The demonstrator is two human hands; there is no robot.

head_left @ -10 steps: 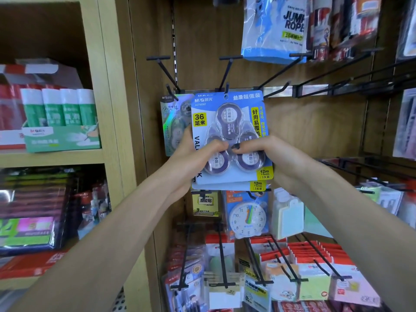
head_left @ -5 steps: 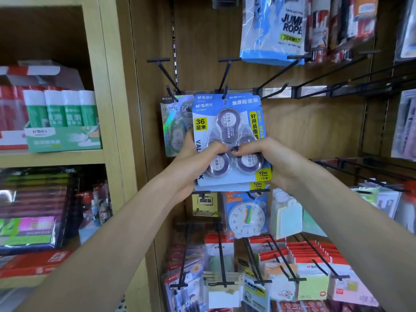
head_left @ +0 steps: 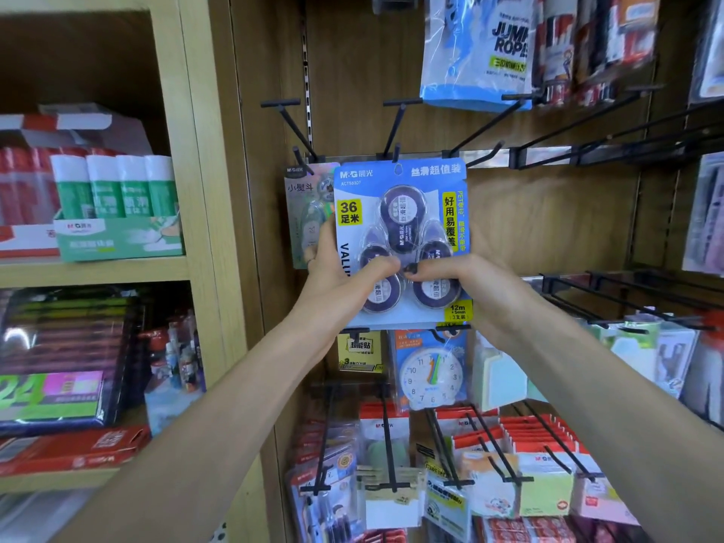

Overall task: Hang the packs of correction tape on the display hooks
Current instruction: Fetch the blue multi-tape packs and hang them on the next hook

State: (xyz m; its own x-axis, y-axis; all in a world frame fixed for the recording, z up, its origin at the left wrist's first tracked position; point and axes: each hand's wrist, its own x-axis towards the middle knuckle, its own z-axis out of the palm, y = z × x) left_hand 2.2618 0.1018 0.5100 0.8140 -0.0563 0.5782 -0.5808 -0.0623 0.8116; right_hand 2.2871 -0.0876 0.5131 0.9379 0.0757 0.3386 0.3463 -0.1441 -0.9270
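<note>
Wooden backing panel (head_left: 548, 213) carries rows of black hooks, and against it we hold the blue pack of correction tape (head_left: 401, 244) upright, face toward us. Its hang hole at the top edge sits right at the tip of the middle hook (head_left: 395, 129); we cannot tell whether the hook has passed through the hole yet. Our left hand (head_left: 344, 276) grips the pack's left edge with the thumb curled over the front blister. Our right hand (head_left: 466, 280) grips the lower right part, fingers curled across the front. More than one pack may be stacked in this grip; the lower edge suggests it, but this is unclear.

Just beside it to the left, a different pale pack (head_left: 307, 213) already hangs on the neighbouring hook (head_left: 292, 123), partly behind our left hand. We judge the task to be mid-way through one hanging: the pack is raised and aligned, and it remains to seat it and let go. The hook to the right (head_left: 484, 125) shows nothing hanging.

Above hangs a jump rope bag (head_left: 478, 52). Below are a toy clock card (head_left: 431, 374) and sticky notes (head_left: 544, 491). On the left shelf (head_left: 94, 268) stands a box of glue sticks (head_left: 113, 205).
</note>
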